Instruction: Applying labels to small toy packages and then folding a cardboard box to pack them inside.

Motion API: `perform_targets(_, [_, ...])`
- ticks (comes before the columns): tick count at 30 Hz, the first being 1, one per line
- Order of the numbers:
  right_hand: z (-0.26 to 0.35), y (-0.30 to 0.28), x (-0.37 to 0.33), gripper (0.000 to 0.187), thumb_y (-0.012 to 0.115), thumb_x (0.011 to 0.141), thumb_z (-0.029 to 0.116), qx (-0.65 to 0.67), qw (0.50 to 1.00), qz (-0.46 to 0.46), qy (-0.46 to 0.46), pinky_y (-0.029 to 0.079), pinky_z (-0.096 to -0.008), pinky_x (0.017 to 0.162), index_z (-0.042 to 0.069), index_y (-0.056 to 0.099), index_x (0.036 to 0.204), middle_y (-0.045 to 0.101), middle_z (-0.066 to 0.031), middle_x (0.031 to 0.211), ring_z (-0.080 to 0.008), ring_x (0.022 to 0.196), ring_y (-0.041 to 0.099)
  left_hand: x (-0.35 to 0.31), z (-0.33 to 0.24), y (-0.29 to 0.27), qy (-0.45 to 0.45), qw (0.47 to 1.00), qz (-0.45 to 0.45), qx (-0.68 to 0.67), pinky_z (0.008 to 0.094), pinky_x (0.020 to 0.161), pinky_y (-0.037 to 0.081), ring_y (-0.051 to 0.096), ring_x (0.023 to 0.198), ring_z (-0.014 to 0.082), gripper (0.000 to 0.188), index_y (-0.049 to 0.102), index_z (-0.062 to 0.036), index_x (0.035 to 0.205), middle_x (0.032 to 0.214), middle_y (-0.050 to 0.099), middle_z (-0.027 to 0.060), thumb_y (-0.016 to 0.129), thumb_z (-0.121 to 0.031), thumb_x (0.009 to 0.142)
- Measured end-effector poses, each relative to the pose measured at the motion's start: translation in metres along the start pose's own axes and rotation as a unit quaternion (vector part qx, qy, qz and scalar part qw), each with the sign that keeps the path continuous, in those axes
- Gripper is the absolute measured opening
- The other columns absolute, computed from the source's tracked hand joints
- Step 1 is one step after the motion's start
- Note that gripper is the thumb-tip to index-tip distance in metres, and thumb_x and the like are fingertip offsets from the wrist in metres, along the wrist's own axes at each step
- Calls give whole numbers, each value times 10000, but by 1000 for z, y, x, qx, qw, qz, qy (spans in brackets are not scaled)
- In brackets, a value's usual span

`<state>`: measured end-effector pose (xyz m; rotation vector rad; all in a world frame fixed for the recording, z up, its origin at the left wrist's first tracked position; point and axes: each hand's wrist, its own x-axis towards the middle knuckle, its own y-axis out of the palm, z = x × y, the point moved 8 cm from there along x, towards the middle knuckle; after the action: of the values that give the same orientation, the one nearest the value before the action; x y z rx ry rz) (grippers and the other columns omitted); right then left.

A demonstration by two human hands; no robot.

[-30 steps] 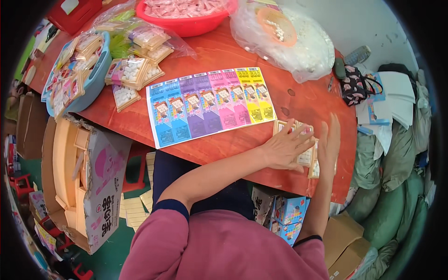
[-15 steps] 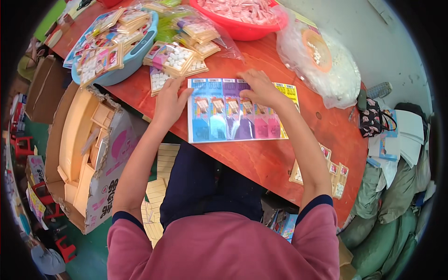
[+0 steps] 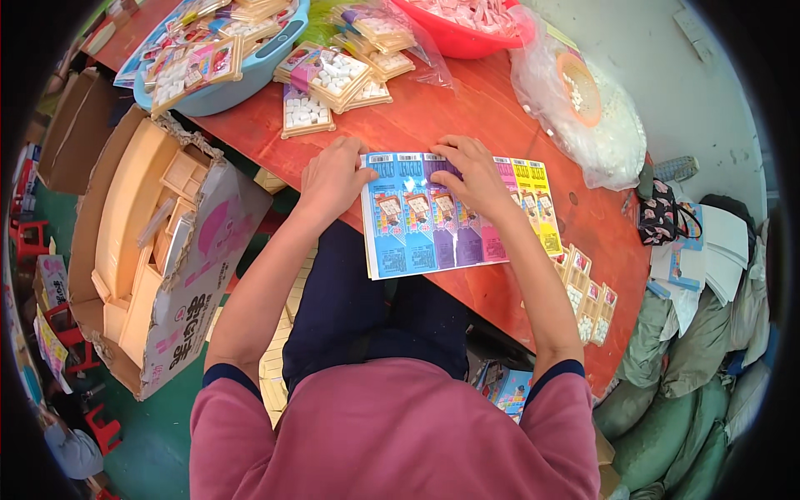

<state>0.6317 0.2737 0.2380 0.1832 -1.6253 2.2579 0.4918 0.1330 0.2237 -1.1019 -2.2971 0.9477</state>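
Observation:
A thin stack of printed sheets (image 3: 454, 242), striped blue, purple, pink and yellow, lies at the table's near edge, its lower left part jutting past the edge. My left hand (image 3: 336, 177) grips its upper left corner, the thumb at the side and the fingers curled at the back. My right hand (image 3: 475, 177) is bent over the top edge near the purple stripes, thumb and fingers closing on the sheets; some fingertips are hidden. Beyond my left hand, shallow trays of white pieces (image 3: 325, 75) lie piled on the table, some with printed sleeves.
A blue basin (image 3: 225, 98) of packed trays stands far left, a red basin (image 3: 483, 42) of pink packets far back. A clear bag of white pieces (image 3: 612, 137) lies at right. Small filled trays (image 3: 587, 300) sit by my right forearm. A cardboard box (image 3: 196, 267) stands left of the table.
The sheets have shifted right and toward me, tilting slightly. Both hands have moved along with them, and the left thumb now presses at the stack's edge.

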Motion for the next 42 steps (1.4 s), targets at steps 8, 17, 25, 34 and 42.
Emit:
perform_targets(8, [57, 7, 16, 302, 685, 722, 115, -4, 995, -100, -26, 446, -393, 824, 42, 620, 1008, 592, -77, 1020, -266, 956, 558, 0, 26, 12, -105, 960, 32, -259, 237, 556, 473, 569, 613, 107, 112, 615, -8, 877, 743, 605, 30, 639, -109, 834])
perform_targets(17, [85, 30, 31, 256, 605, 725, 44, -18, 981, -164, -103, 471, -349, 737, 18, 630, 978, 607, -81, 958, -240, 863, 581, 3, 39, 20, -121, 897, 10, -426, 174, 527, 465, 539, 581, 39, 85, 579, -20, 938, 722, 589, 2, 570, -96, 898])
perform_targets(25, [92, 33, 22, 280, 608, 710, 34, -82, 973, -172, -130, 476, -341, 741, 44, 661, 985, 641, -70, 1057, -218, 905, 601, 4, 42, 18, -115, 896, -14, -430, 206, 493, 474, 564, 548, 74, 67, 569, 9, 886, 684, 599, 38, 571, -56, 871])
perform_targets(34, [89, 24, 21, 183, 593, 732, 49, -42, 970, -186, -149, 463, -337, 717, 49, 647, 907, 641, -70, 1019, -225, 883, 606, 4, 44, 20, -132, 902, -14, -412, 191, 496, 466, 557, 559, 62, 96, 566, 0, 921, 698, 595, 23, 583, -84, 879])
perform_targets(42, [42, 19, 19, 151, 577, 789, -24, 100, 969, -221, 43, 491, -370, 784, -3, 644, 922, 625, -141, 1013, -298, 931, 603, 9, 21, 26, -118, 941, 155, -275, 224, 461, 474, 606, 570, 75, 250, 647, 37, 972, 721, 653, 69, 657, -155, 812])
